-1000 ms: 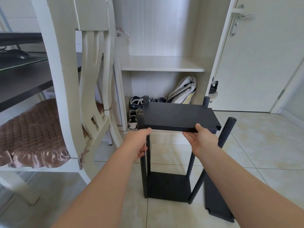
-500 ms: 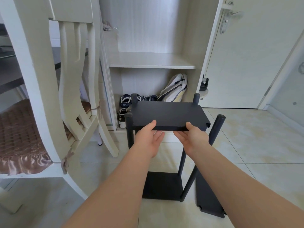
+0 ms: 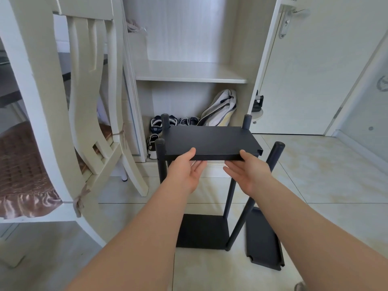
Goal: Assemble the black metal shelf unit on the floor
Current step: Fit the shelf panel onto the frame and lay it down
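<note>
1. I am placing my left hand at the front lip of the black shelf panel, at 11 o'clock from the frame centre. The thumb is touching the top of the lip. The fingers are lying straight and loosely spread beneath it, palm facing up. I cannot tell whether they are touching the underside.

2. My right hand is mirroring this at 1 o'clock. The thumb is touching the front lip near the notched corner, and the fingers are reaching straight under the panel toward 9 o'clock.

3. The panel is sitting level at the top of the frame. The front-left pole, rear-left pole and rear-right pole are rising just above its corners.

4. The front-right pole is leaning toward 1 o'clock. Its top is standing apart from the panel's notched corner.

5. The bottom shelf is resting on the tiled floor at 6 o'clock, carrying the poles.

6. A spare panel is lying flat on the floor just beside the bottom shelf, at 5 o'clock.

7. A white chair is standing at 9 o'clock. An open cabinet at 12 o'clock is holding shoes and a bag. A door is standing at 2 o'clock.
</note>
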`<action>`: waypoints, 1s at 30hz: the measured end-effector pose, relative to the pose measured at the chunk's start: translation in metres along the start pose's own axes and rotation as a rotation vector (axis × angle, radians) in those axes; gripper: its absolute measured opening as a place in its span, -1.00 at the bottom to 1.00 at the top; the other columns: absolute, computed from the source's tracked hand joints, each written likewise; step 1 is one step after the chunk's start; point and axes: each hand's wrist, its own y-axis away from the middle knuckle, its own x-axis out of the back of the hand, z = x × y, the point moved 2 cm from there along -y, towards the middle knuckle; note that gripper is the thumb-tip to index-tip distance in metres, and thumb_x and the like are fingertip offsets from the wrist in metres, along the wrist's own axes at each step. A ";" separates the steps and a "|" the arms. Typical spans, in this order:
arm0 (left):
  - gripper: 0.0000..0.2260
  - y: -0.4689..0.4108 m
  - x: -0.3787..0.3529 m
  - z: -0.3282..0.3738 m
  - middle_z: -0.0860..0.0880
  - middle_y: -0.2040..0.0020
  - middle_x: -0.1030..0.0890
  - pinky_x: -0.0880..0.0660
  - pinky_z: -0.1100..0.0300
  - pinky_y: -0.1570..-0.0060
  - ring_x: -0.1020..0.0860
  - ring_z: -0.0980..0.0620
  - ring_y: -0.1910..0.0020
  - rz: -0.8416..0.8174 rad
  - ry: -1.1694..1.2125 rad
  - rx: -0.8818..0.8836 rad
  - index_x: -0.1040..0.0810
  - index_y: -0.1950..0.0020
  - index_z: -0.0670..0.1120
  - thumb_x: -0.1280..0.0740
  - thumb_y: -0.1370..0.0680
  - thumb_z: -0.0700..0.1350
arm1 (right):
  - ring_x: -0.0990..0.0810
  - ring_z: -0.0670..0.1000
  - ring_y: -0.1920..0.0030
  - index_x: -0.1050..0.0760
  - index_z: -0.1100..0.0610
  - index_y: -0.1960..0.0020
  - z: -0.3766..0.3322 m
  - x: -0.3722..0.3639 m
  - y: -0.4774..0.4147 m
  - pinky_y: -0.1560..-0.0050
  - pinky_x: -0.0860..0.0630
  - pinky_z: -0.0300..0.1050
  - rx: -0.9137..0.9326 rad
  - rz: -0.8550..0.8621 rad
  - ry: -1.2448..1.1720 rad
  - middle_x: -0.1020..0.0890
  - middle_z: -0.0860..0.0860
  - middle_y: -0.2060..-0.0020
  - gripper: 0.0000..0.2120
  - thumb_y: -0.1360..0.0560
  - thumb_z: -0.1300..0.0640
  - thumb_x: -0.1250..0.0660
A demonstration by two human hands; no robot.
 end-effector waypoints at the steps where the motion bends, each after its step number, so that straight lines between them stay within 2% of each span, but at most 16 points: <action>1: -0.61 0.000 0.000 0.000 -0.26 -0.24 -0.57 -0.68 0.00 0.16 -0.63 -0.20 -0.10 0.003 0.003 0.004 -0.45 -0.34 -0.20 -0.43 -0.53 -0.29 | -0.72 0.13 0.04 -0.45 0.20 -0.20 -0.003 0.006 0.001 0.17 -0.70 -0.01 0.007 0.011 0.018 -0.67 0.21 -0.02 -0.85 -0.65 0.18 -0.30; 5: -0.61 0.000 0.001 -0.001 -0.26 -0.23 -0.58 -0.68 -0.02 0.15 -0.63 -0.21 -0.12 -0.004 0.012 0.014 -0.45 -0.35 -0.20 -0.41 -0.54 -0.30 | -0.69 0.14 -0.06 -0.48 0.25 -0.18 -0.015 0.025 0.010 -0.13 -0.64 0.04 0.015 -0.020 0.084 -0.64 0.15 0.05 -0.83 -0.69 0.19 -0.19; 6: -0.63 0.000 0.000 -0.002 -0.26 -0.22 -0.59 -0.68 -0.02 0.14 -0.63 -0.20 -0.11 -0.004 0.014 0.017 -0.46 -0.33 -0.21 -0.41 -0.54 -0.30 | -0.70 0.13 -0.03 -0.48 0.27 -0.13 -0.018 0.030 0.011 -0.11 -0.65 0.02 0.057 0.022 0.132 -0.65 0.13 0.08 -0.85 -0.67 0.20 -0.20; 8: -0.66 0.000 -0.001 -0.003 -0.26 -0.19 -0.61 -0.67 -0.03 0.12 -0.64 -0.19 -0.08 -0.004 0.022 0.020 -0.47 -0.30 -0.22 -0.42 -0.54 -0.31 | -0.71 0.07 0.11 -0.55 0.21 -0.02 -0.025 0.044 0.010 0.13 -0.68 -0.06 0.212 0.183 0.276 -0.66 0.11 0.11 -0.90 -0.63 0.20 -0.28; 9: -0.66 0.000 -0.001 -0.003 -0.26 -0.19 -0.61 -0.67 -0.03 0.12 -0.65 -0.19 -0.07 -0.004 0.025 0.019 -0.47 -0.29 -0.22 -0.41 -0.54 -0.31 | -0.70 0.04 0.18 -0.54 0.23 -0.05 -0.029 0.049 0.009 0.20 -0.66 -0.09 0.279 0.254 0.325 -0.66 0.10 0.13 -0.89 -0.61 0.20 -0.29; 10: -0.67 0.001 -0.002 -0.003 -0.26 -0.19 -0.61 -0.67 -0.03 0.13 -0.65 -0.19 -0.07 -0.005 0.024 0.017 -0.47 -0.29 -0.22 -0.41 -0.54 -0.31 | -0.67 0.03 0.23 -0.51 0.26 -0.11 -0.032 0.053 0.008 0.20 -0.66 -0.06 0.330 0.310 0.354 -0.64 0.10 0.14 -0.86 -0.60 0.21 -0.29; 12: -0.66 0.001 -0.002 -0.004 -0.26 -0.19 -0.61 -0.68 0.00 0.18 -0.65 -0.18 -0.05 -0.002 0.020 0.011 -0.47 -0.31 -0.22 -0.41 -0.54 -0.31 | -0.64 0.06 0.22 -0.38 0.22 -0.25 -0.037 0.060 0.005 0.02 -0.67 0.10 0.382 0.361 0.362 -0.61 0.11 0.06 -0.74 -0.58 0.21 -0.29; 14: -0.65 0.002 -0.003 -0.004 -0.25 -0.20 -0.60 -0.67 0.00 0.18 -0.65 -0.18 -0.05 -0.001 0.017 0.007 -0.47 -0.32 -0.22 -0.40 -0.55 -0.32 | -0.63 0.15 -0.01 -0.29 0.13 -0.41 -0.037 0.062 0.002 -0.17 -0.60 0.22 0.401 0.348 0.421 -0.55 0.13 -0.19 -0.57 -0.59 0.19 -0.32; 16: -0.65 0.002 -0.003 -0.004 -0.25 -0.21 -0.60 -0.67 -0.01 0.15 -0.65 -0.18 -0.06 -0.002 0.013 0.005 -0.47 -0.31 -0.21 -0.40 -0.55 -0.31 | -0.59 0.18 -0.19 -0.31 0.08 -0.49 -0.033 0.060 0.000 -0.24 -0.56 0.21 0.408 0.286 0.539 -0.51 0.07 -0.33 -0.53 -0.60 0.19 -0.30; 20: -0.66 0.001 0.000 -0.004 -0.25 -0.20 -0.61 -0.66 -0.02 0.13 -0.65 -0.19 -0.05 0.002 0.001 0.010 -0.46 -0.31 -0.17 -0.40 -0.55 -0.31 | -0.58 0.14 -0.19 -0.43 0.06 -0.42 -0.021 0.055 -0.001 -0.25 -0.54 0.13 0.432 0.219 0.642 -0.59 0.01 -0.26 -0.61 -0.61 0.23 -0.23; 25: -0.64 -0.002 0.002 -0.005 -0.27 -0.16 -0.63 -0.67 -0.05 0.15 -0.67 -0.20 -0.01 0.003 0.011 0.019 -0.45 -0.32 -0.18 -0.39 -0.55 -0.33 | -0.56 0.10 -0.23 -0.43 0.06 -0.43 -0.018 0.052 -0.001 -0.29 -0.51 0.09 0.466 0.231 0.671 -0.58 -0.04 -0.28 -0.59 -0.60 0.23 -0.23; 28: -0.67 -0.004 0.002 -0.005 -0.29 -0.17 -0.61 -0.66 -0.05 0.10 -0.65 -0.21 -0.07 0.006 -0.011 0.035 -0.45 -0.30 -0.20 -0.39 -0.56 -0.32 | -0.50 0.01 -0.16 -0.41 0.08 -0.40 -0.013 0.052 -0.004 -0.15 -0.44 -0.07 0.501 0.231 0.683 -0.54 -0.08 -0.24 -0.63 -0.60 0.23 -0.24; 30: -0.74 -0.004 0.003 -0.006 -0.29 -0.18 -0.60 -0.65 -0.06 0.06 -0.63 -0.22 -0.11 0.012 -0.029 0.051 -0.46 -0.23 -0.20 -0.38 -0.56 -0.31 | -0.49 -0.01 -0.14 -0.40 0.08 -0.39 -0.011 0.052 -0.005 -0.11 -0.41 -0.10 0.511 0.222 0.674 -0.52 -0.10 -0.21 -0.63 -0.59 0.23 -0.25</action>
